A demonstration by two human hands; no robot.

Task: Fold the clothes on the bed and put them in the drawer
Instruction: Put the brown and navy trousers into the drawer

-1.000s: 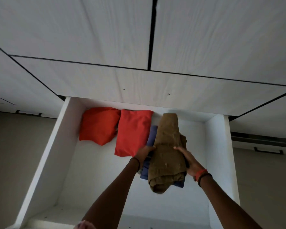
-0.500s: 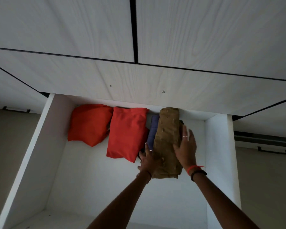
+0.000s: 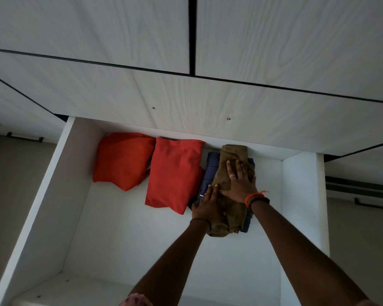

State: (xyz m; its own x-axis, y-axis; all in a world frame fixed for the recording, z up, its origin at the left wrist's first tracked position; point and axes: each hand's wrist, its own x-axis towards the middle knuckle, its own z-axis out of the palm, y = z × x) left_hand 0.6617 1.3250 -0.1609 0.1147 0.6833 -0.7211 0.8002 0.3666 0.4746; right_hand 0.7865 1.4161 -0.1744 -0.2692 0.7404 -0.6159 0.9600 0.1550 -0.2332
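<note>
Olive-brown folded cloth garment [image 3: 231,156] runs front-to-back under our released grip, right hand [image 3: 238,182] pressing flat deeper than left hand [image 3: 206,208].

Two pale wood-grain cabinet doors [image 3: 86,29] are seen across the top, parted by a dark vertical gap [image 3: 192,34]. Below them a wide panel [image 3: 142,91] of the same finish is set just above the open drawer [image 3: 53,206], with two small screw holes [image 3: 153,108] in it, well apart. A black handle [image 3: 24,137] is mounted at the left edge, a second handle [image 3: 374,204] at the right edge. Beige surfaces [image 3: 13,195] are seen below both. A pinkish shape [image 3: 135,300] is cut off at the bottom edge and cannot be identified.
</note>
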